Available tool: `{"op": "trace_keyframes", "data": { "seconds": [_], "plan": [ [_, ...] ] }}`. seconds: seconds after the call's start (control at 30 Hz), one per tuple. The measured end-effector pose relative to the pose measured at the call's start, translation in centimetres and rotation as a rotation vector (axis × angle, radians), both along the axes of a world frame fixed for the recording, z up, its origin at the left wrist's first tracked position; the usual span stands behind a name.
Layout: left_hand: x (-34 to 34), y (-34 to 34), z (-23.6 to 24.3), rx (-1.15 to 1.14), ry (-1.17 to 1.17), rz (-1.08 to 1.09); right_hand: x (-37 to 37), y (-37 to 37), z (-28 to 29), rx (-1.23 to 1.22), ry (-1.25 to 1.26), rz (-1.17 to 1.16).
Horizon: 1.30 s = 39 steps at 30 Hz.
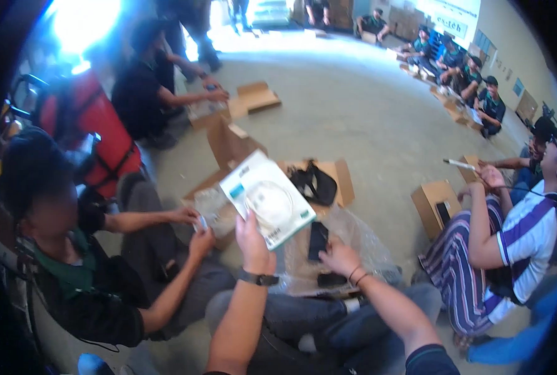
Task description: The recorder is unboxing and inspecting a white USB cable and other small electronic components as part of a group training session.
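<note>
— Two hands are working low in the view; what is each one doing?
— The left hand (251, 237) is gripping the lower edge of a white and teal box (267, 199), fingers closed on it, holding it tilted up. The right hand (340, 256) is resting half-curled on a clear plastic bag (347, 234), just beside a flat black device (318, 240) and touching it, as far as I can tell.
— And beyond them?
— A cardboard box (336, 178) is lying open on the grey concrete floor (360, 106), holding a black strap (315, 182). Other people are sitting around on the floor, more along the far wall.
</note>
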State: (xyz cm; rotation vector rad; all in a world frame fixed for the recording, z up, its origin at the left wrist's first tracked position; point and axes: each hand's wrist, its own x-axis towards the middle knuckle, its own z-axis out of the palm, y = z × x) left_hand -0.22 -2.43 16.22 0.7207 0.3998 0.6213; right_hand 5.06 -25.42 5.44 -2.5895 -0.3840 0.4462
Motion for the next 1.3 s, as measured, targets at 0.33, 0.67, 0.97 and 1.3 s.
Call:
{"op": "trace_keyframes", "data": {
  "seconds": [0.33, 0.67, 0.97, 1.3],
  "plan": [
    [0.0, 1.0, 0.7, -0.280, -0.115, -0.113, 3.3, 6.6, -6.8, -0.245, 0.064, -0.335],
    [-1.6, 4.8, 2.0, -0.276, -0.195, -0.008, 2.8, 6.0, -7.1, -0.266, 0.083, -0.579],
    [0.3, 4.8, 3.3, -0.281, -0.204, 0.004, 8.6, 1.8, -3.8, -0.002, 0.222, -0.367],
    [-1.0, 4.9, 3.3, -0.278, -0.151, 0.035, 7.6, -2.7, -2.0, -0.130, -0.094, 0.199]
  ]
}}
